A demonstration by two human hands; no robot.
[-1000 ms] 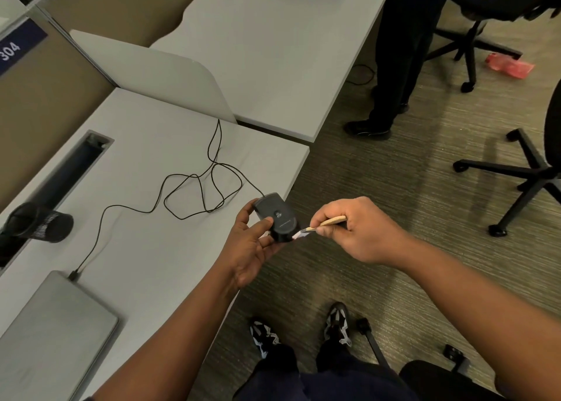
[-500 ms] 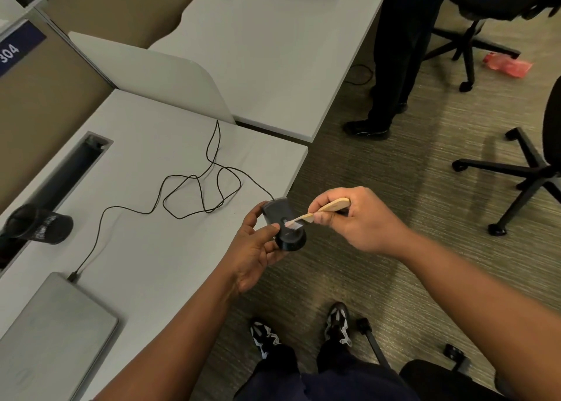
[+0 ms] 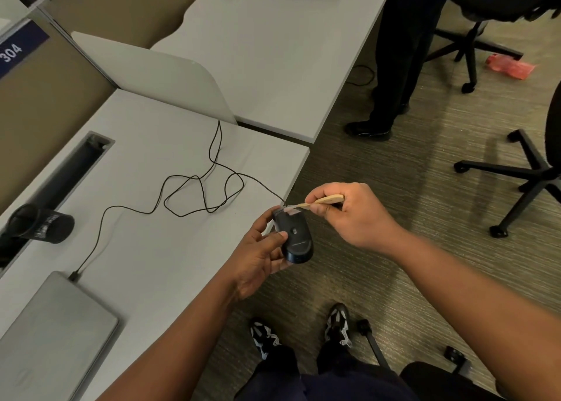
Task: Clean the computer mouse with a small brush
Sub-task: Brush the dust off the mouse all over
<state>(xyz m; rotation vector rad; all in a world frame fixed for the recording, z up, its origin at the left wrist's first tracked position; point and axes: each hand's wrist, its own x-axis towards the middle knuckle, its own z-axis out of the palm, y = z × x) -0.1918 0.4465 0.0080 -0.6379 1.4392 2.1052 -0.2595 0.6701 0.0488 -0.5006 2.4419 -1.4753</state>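
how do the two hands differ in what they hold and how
The left hand cradles the black mouse from its side, thumb on top. The right hand pinches a small wooden-handled brush, bristles at the mouse's cable end. The left sits lower, by the desk edge. Both are off the desk.

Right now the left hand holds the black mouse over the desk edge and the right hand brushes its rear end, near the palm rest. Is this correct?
Not quite. In the head view the brush in the right hand touches the front end of the mouse, where the cable enters. The left hand does hold it.
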